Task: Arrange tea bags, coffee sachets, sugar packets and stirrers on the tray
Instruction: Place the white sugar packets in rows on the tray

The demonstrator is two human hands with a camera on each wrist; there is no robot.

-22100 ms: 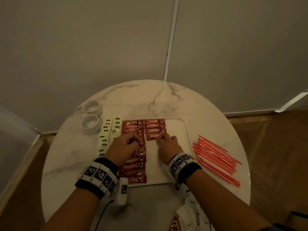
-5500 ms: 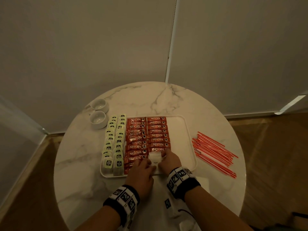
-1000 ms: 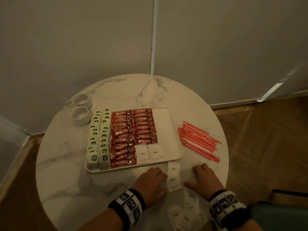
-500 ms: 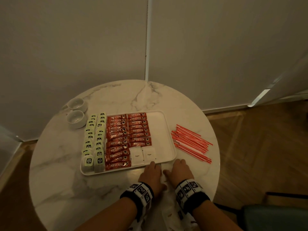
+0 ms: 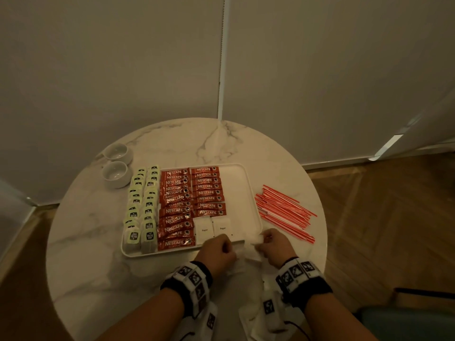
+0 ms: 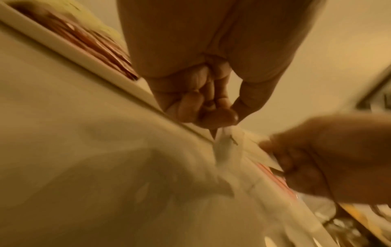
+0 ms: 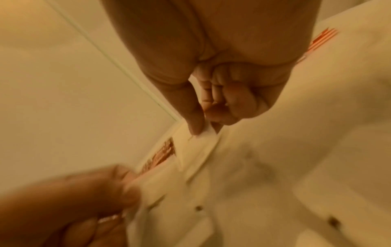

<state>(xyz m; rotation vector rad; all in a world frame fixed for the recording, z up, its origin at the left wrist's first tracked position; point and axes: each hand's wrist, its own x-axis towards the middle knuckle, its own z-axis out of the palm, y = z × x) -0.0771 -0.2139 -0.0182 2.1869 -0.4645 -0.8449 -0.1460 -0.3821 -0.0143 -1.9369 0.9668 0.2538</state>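
You've got a strip of white sugar packets strung between your hands right at the near rim of the tray. Your left hand pinches one end between thumb and curled fingers, and your right hand nips the other end the same way. I'd guess these weigh next to nothing and feel floppy, thin paper that crumples or tears if you yank, so hold them by the flat edges like you're doing, not the filled middle.

Just past your left fingertips two sugar packets already lie flat on the tray, with the red coffee sachets beyond them and the tea bags further left. The stirrers are still off to the right of your right hand, on the round marble table, which looks slick, so stuff probably slides. More packets sit under your wrists. Two small cups are far left, plain wall behind, wood floor.
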